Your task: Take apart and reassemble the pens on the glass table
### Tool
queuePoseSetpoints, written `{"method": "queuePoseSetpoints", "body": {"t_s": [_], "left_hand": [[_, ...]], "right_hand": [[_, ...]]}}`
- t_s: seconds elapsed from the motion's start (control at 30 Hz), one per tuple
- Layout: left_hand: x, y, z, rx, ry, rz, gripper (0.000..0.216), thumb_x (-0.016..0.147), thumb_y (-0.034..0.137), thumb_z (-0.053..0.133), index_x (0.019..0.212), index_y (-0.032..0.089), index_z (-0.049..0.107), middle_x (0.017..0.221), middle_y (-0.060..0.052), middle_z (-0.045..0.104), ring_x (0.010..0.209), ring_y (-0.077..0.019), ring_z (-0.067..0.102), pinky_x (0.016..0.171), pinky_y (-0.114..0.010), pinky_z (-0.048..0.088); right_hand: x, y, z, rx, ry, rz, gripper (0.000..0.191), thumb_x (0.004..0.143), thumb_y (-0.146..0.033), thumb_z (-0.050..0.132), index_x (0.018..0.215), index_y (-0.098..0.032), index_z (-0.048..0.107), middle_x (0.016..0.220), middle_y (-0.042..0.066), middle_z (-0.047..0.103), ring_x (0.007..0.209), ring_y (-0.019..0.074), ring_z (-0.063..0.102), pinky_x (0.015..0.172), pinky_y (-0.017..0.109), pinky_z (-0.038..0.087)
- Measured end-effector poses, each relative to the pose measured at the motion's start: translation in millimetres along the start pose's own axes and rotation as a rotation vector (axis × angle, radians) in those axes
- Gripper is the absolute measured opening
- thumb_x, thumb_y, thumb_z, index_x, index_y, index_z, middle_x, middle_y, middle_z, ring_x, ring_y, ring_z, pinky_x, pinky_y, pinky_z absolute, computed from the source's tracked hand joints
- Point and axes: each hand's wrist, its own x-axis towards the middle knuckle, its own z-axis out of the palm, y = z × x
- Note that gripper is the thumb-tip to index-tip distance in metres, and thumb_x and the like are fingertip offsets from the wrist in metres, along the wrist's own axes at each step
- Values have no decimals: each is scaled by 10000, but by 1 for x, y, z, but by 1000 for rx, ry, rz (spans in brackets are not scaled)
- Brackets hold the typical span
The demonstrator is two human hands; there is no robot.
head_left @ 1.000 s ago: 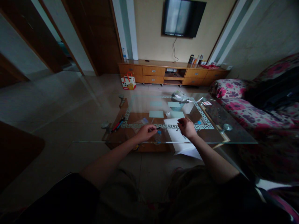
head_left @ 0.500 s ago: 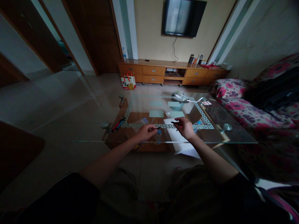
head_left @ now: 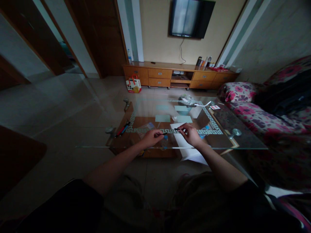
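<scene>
The left hand (head_left: 153, 137) pinches a black piece (head_left: 165, 133), the right hand (head_left: 191, 134) a second piece (head_left: 176, 129); both are apart, above the table (head_left: 143, 110) near its front edge. Pens (head_left: 123, 129) show toward the left edge.

1 TV (head_left: 190, 18) on beige wall (head_left: 155, 35), wooden cabinet (head_left: 159, 74) below; floral sofa (head_left: 240, 92).

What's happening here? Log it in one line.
left grip: black piece | right grip: second black piece | pieces: apart | paper: below right grip
</scene>
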Motion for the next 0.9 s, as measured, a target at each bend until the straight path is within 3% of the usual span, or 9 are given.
{"method": "queuePoseSetpoints", "body": {"t_s": [0.33, 0.9], "left_hand": [[1, -4, 2, 9, 3, 27, 270, 868, 370, 589, 929, 139, 715, 782, -36, 689, 659, -132, 568, 600, -229, 408], [1, 1, -1, 32, -10, 29, 260, 873, 349, 590, 943, 136, 722, 775, -37, 682, 643, -124, 548, 587, -223, 391]], "right_hand": [[1, -16, 1, 91, -90, -88, 175, 945, -322, 557, 973, -184, 661, 932, 99, 648, 820, 210, 614, 738, 336, 504], [4, -23, -2, 8, -175, -121, 243, 983, -308, 481, 910, -179, 674, 906, 97, 653, 821, 209, 613, 766, 328, 483]]}}
